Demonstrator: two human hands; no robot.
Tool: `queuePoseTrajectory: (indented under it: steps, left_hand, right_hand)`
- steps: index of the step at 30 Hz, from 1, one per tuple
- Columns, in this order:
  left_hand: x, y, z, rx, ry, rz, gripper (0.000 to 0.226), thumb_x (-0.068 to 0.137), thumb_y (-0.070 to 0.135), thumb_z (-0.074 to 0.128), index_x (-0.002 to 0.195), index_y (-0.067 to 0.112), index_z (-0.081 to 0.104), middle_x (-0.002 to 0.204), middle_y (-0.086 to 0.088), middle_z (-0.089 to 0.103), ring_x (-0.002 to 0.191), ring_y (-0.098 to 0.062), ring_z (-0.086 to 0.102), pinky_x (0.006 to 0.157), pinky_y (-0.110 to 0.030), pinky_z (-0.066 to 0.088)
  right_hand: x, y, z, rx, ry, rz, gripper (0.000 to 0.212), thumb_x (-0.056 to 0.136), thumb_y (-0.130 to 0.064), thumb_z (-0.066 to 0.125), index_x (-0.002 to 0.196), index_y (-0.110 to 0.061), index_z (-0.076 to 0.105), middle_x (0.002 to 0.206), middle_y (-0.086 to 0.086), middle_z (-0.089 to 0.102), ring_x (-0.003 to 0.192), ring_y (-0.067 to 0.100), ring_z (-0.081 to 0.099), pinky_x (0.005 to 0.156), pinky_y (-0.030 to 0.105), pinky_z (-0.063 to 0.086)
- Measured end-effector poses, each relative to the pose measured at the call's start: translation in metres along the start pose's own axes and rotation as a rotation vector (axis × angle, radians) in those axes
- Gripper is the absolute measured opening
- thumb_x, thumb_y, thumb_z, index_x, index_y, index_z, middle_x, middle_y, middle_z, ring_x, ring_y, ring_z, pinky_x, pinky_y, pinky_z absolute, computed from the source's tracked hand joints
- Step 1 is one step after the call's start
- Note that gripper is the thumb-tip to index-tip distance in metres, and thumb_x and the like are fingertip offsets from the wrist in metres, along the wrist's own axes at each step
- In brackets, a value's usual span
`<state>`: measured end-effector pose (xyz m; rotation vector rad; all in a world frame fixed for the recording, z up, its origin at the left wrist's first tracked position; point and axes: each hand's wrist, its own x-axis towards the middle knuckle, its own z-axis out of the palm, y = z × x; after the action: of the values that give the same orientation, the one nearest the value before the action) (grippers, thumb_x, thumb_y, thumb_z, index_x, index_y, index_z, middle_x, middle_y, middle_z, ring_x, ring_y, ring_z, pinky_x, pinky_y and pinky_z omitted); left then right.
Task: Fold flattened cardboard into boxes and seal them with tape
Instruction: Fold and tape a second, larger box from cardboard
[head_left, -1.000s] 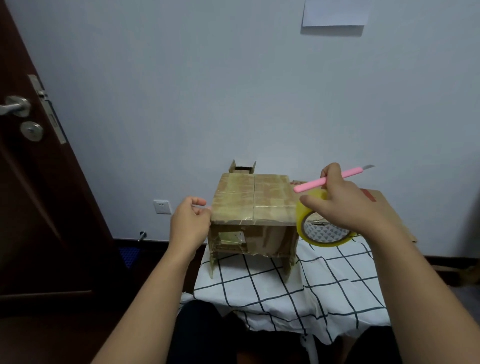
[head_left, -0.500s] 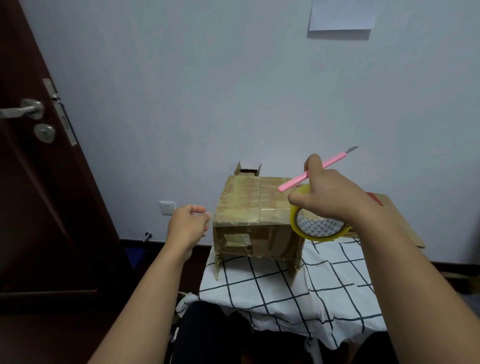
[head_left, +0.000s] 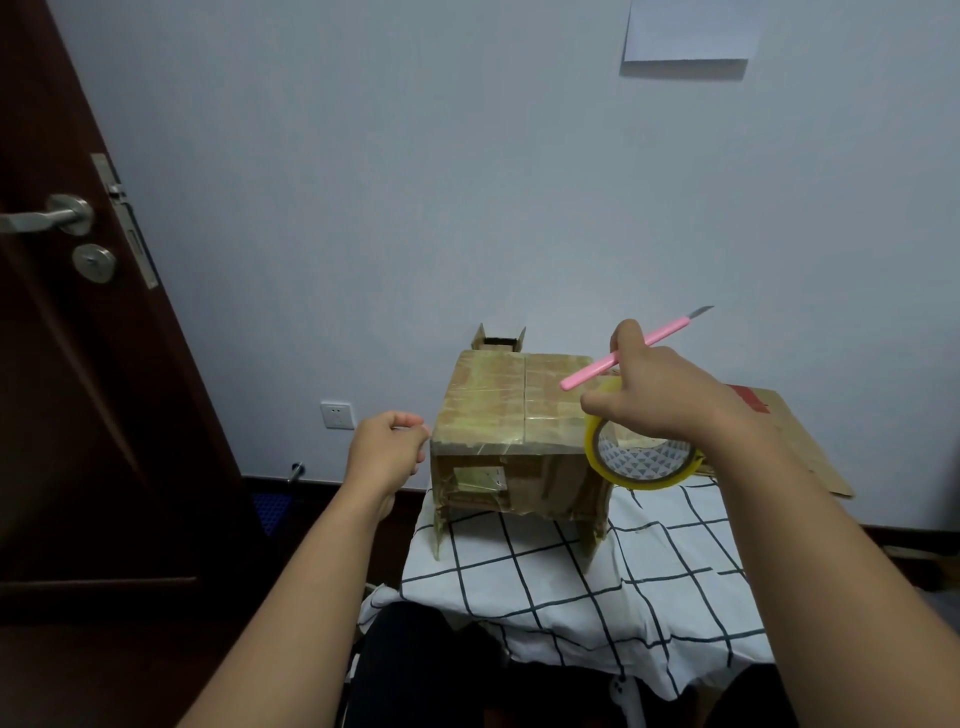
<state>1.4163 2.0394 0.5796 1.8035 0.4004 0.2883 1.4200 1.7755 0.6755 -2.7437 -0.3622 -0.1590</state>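
Observation:
A cardboard box (head_left: 498, 405), its top and front covered in yellowish tape, stands on a checked cloth (head_left: 597, 571). My right hand (head_left: 660, 395) hovers over the box's right top edge. It grips a roll of yellow tape (head_left: 639, 467) and holds a pink craft knife (head_left: 592, 371), blade pointing up and right. My left hand (head_left: 387, 447) is just left of the box's front left corner. Its fingers are curled with the thumb against them, and nothing shows between them.
Flattened cardboard (head_left: 779, 436) lies at the right behind the roll. A small open box (head_left: 498, 340) stands behind the taped one, against the wall. A dark door (head_left: 78, 364) with a metal handle is at the left. A wall socket (head_left: 336, 414) sits low on the wall.
My right hand has carried the roll and knife left, from beside the box to over its right top edge. My left hand has come slightly away from the box corner.

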Motion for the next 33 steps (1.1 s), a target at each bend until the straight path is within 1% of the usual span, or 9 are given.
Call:
queuePoseTrajectory:
  steps: [8,12,16,18,20,22,25,30,33]
  left_hand:
    - [-0.001,0.002,0.000,0.160,-0.031,-0.005,0.011,0.097,0.020,0.053,0.107,0.019,0.058,0.084,-0.006,0.063,0.080,-0.024,0.064,0.074,-0.042,0.057]
    - [0.003,0.003,-0.006,0.636,-0.006,0.065,0.039,0.098,0.038,0.049,0.133,0.020,0.048,0.116,-0.007,0.063,0.100,-0.026,0.062,0.085,-0.040,0.053]
    - [-0.024,0.011,0.005,0.653,0.215,0.508,0.039,0.098,0.022,0.046,0.135,0.013,0.053,0.132,-0.005,0.056,0.113,-0.022,0.056,0.087,-0.036,0.048]
    - [-0.040,0.011,0.020,0.652,0.104,0.791,0.042,0.093,0.020,0.051,0.134,0.013,0.055,0.135,-0.003,0.057,0.120,-0.019,0.054,0.101,-0.040,0.049]
    - [-0.044,0.002,0.034,0.820,-0.048,0.874,0.055,0.094,0.032,0.055,0.146,0.015,0.044,0.151,-0.003,0.044,0.140,-0.021,0.039,0.119,-0.036,0.024]
    - [-0.037,-0.009,0.041,1.003,-0.113,0.843,0.067,0.094,0.045,0.058,0.150,0.015,0.037,0.157,-0.004,0.036,0.146,-0.024,0.031,0.120,-0.034,0.016]
    - [-0.024,-0.019,0.041,1.048,-0.027,0.965,0.053,0.082,0.035,0.078,0.128,0.011,0.061,0.132,-0.010,0.062,0.119,-0.030,0.062,0.100,-0.041,0.049]
    - [-0.010,-0.029,0.040,0.993,0.069,1.150,0.046,0.085,0.022,0.075,0.128,0.011,0.063,0.121,-0.010,0.068,0.103,-0.029,0.068,0.080,-0.039,0.058]
    - [-0.012,-0.029,0.041,0.987,0.082,1.186,0.060,0.083,0.026,0.078,0.137,0.012,0.057,0.119,-0.006,0.068,0.100,-0.025,0.068,0.070,-0.035,0.058]
  right_hand:
    - [0.010,0.007,0.003,0.077,-0.024,0.020,0.046,0.087,-0.039,0.065,0.110,-0.016,0.032,0.075,0.007,0.055,0.059,0.017,0.051,0.053,0.033,0.042]
    - [0.013,0.010,0.004,0.094,-0.026,0.021,0.047,0.087,-0.040,0.065,0.111,-0.016,0.033,0.076,0.007,0.055,0.060,0.017,0.051,0.053,0.033,0.043]
    - [0.010,0.014,0.004,0.117,-0.027,0.021,0.050,0.086,-0.044,0.066,0.112,-0.015,0.034,0.076,0.006,0.053,0.061,0.016,0.050,0.054,0.032,0.042]
    - [0.009,0.013,0.004,0.129,-0.034,0.013,0.057,0.085,-0.053,0.068,0.112,-0.015,0.034,0.076,0.005,0.052,0.063,0.015,0.050,0.055,0.031,0.041]
    - [0.005,0.012,0.001,0.136,-0.041,0.008,0.067,0.078,-0.063,0.069,0.111,-0.015,0.035,0.078,0.004,0.052,0.066,0.015,0.050,0.056,0.029,0.040]
    - [0.000,0.011,-0.001,0.128,-0.060,0.002,0.074,0.071,-0.069,0.070,0.110,-0.016,0.035,0.078,0.003,0.051,0.066,0.014,0.049,0.056,0.028,0.039]
    - [-0.008,0.014,-0.008,0.105,-0.143,-0.022,0.076,0.068,-0.065,0.075,0.111,-0.017,0.034,0.075,0.001,0.048,0.063,0.013,0.046,0.054,0.026,0.036]
    - [-0.013,0.023,-0.021,-0.032,-0.227,-0.064,0.046,0.087,-0.022,0.068,0.109,-0.019,0.029,0.073,0.006,0.046,0.059,0.018,0.045,0.051,0.029,0.035]
    - [-0.012,0.023,-0.024,-0.098,-0.094,-0.115,0.034,0.089,-0.009,0.058,0.107,-0.015,0.029,0.074,0.008,0.048,0.060,0.021,0.046,0.050,0.030,0.033]
